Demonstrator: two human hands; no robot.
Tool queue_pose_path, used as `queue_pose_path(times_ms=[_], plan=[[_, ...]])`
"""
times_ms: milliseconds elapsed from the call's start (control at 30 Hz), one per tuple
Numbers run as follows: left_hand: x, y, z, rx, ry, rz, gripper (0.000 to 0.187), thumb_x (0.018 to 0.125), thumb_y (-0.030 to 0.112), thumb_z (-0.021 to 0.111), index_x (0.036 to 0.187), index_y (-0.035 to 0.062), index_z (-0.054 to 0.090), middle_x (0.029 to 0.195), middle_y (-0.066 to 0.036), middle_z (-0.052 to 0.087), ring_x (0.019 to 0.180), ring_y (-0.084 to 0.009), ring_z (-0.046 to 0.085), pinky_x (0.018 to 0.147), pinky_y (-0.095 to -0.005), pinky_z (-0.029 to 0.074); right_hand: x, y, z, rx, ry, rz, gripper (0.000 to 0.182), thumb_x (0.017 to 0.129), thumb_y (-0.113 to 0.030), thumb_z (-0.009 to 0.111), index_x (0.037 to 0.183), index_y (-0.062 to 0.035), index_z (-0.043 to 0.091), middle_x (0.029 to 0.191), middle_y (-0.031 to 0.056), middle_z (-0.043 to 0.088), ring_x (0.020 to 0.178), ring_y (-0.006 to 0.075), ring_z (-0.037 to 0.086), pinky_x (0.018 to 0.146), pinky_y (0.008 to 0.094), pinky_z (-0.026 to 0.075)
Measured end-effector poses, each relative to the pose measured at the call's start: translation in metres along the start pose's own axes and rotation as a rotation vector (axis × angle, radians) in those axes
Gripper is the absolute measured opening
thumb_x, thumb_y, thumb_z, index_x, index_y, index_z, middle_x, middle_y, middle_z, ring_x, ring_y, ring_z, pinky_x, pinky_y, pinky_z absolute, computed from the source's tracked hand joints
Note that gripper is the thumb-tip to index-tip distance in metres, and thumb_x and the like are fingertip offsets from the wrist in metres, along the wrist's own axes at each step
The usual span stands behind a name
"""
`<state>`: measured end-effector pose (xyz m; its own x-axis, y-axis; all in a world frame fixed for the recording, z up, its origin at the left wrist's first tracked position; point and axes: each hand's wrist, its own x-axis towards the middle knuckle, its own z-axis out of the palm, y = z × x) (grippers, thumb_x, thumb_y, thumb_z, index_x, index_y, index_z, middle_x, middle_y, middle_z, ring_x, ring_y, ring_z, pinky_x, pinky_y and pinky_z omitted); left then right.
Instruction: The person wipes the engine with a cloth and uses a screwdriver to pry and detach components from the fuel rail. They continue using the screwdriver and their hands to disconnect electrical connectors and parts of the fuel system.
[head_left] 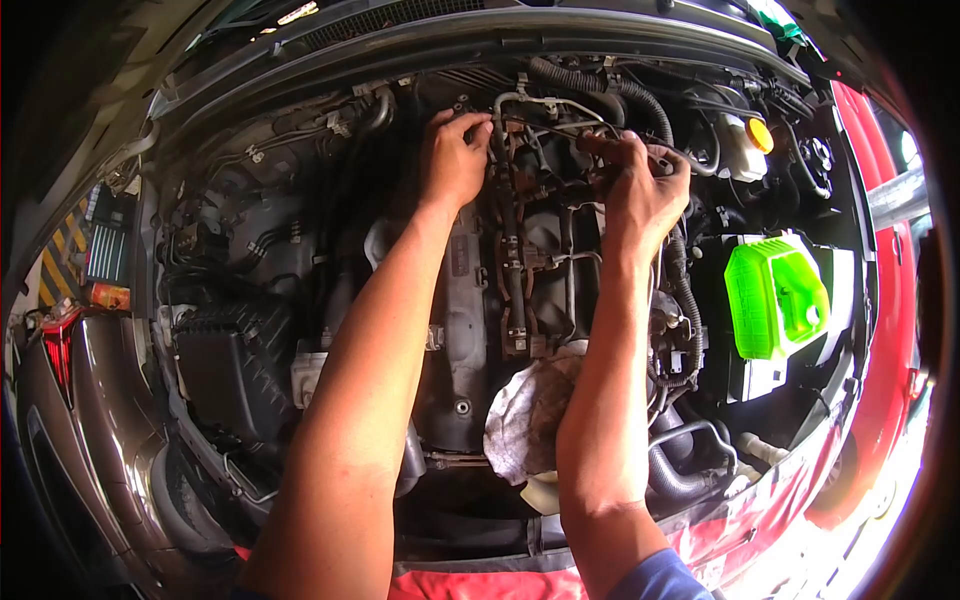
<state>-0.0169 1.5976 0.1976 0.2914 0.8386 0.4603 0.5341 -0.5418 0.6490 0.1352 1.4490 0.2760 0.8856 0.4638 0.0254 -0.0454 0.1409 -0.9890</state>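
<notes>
Both arms reach to the far part of a car's engine bay. My left hand (455,160) is closed in a pinch at the back end of the engine cover (465,330), beside a dark pipe (510,220); what its fingertips hold, if anything, is too small to name. To the right, my right hand (648,195) has its fingers curled together near dark hoses and lines. Something dark sits at those fingertips, but its kind does not show. A thin dark line runs between the two hands. Below the right forearm lies a crumpled, stained rag (525,420).
A bright green plastic container (775,300) rests on the battery area at right. Behind it stands a white reservoir with a yellow cap (759,136). A black box (230,365) is at left. Red cloth (490,585) covers the front edge.
</notes>
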Motion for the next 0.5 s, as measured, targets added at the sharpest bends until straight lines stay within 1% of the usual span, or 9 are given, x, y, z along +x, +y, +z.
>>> queue_pose_path(times_ms=[33,133,233,333,433,500], plan=[[0.0,0.0,0.0,0.002,0.001,-0.001,0.023,0.1,0.025,0.07,0.116,0.0104,0.08,0.117,-0.015,0.077,0.131,-0.0368,0.06,0.111,-0.0425,0.046,0.002,0.0,-0.002,-0.025,0.016,0.052,0.029,0.097,-0.018,0.074,0.108,-0.001,0.053,0.086,0.0129,0.08,0.06,0.0123,0.068,0.053,0.0241,0.051],[0.0,-0.001,0.0,-0.003,-0.004,0.004,0.024,0.1,0.025,0.07,0.116,0.0105,0.08,0.117,-0.014,0.077,0.131,-0.0366,0.059,0.11,-0.0426,0.046,0.0,-0.003,-0.002,-0.074,0.022,0.059,0.027,0.097,-0.016,0.072,0.108,-0.002,0.052,0.087,0.0126,0.081,0.061,0.012,0.068,0.056,0.0238,0.052],[0.0,-0.003,0.002,-0.015,0.006,-0.005,0.024,0.1,0.025,0.07,0.116,0.0106,0.08,0.118,-0.014,0.076,0.131,-0.0363,0.059,0.11,-0.0425,0.046,-0.002,0.008,0.004,-0.065,0.027,-0.144,0.026,0.097,-0.015,0.072,0.108,-0.0025,0.053,0.087,0.0133,0.081,0.06,0.0119,0.067,0.056,0.0246,0.052],[0.001,-0.003,0.003,0.003,0.005,0.0,0.024,0.1,0.025,0.071,0.117,0.0109,0.08,0.118,-0.014,0.076,0.131,-0.0362,0.059,0.11,-0.0426,0.047,-0.007,-0.002,0.003,0.005,0.014,-0.053,0.025,0.097,-0.014,0.072,0.108,-0.0033,0.053,0.087,0.0136,0.081,0.06,0.0115,0.067,0.056,0.0248,0.052],[-0.001,0.0,0.001,-0.002,0.017,-0.023,0.024,0.099,0.025,0.071,0.117,0.0113,0.08,0.118,-0.015,0.076,0.131,-0.0362,0.06,0.11,-0.0427,0.047,-0.007,-0.007,0.001,0.044,0.013,-0.021,0.026,0.097,-0.014,0.072,0.108,-0.0022,0.052,0.085,0.0148,0.079,0.058,0.0124,0.067,0.053,0.0245,0.051],[0.0,0.002,0.001,-0.038,0.04,-0.009,0.021,0.097,0.024,0.073,0.112,0.011,0.081,0.116,-0.017,0.076,0.128,-0.0374,0.06,0.108,-0.0436,0.048,-0.004,-0.003,0.001,0.075,0.027,-0.025,0.028,0.097,-0.016,0.072,0.109,-0.0007,0.051,0.083,0.0158,0.077,0.056,0.0143,0.066,0.049,0.0255,0.051]])
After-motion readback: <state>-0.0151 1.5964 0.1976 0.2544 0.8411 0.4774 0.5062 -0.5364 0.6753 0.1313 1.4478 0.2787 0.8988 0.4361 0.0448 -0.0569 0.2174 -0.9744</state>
